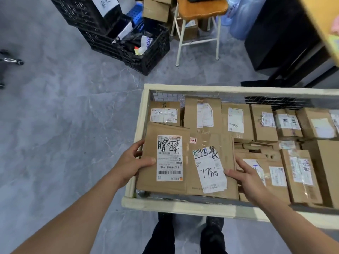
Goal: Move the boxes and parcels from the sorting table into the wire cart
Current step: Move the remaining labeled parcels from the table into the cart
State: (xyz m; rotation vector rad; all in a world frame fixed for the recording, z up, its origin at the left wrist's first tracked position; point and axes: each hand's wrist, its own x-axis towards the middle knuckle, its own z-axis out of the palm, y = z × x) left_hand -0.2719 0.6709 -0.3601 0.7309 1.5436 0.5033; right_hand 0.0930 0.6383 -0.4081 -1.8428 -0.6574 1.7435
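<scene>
Hands grip two flat boxes over the cart's [183,204] near-left corner: left hand [131,166] clasps the box [150,173] labelled "507-N705 A26", right hand [245,177] the box [207,140] marked "7786". Grey floor [64,116], black crates [146,54] and stool [200,8] lie beyond.

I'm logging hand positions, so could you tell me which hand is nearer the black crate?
Left. The left hand is below the black crate, across bare floor; the right hand lies farther right, over the wire cart.

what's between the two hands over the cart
In the head view, two flat cardboard parcels lie side by side between the left hand and right hand: one with a barcode label, one with a label marked 7786.
</scene>
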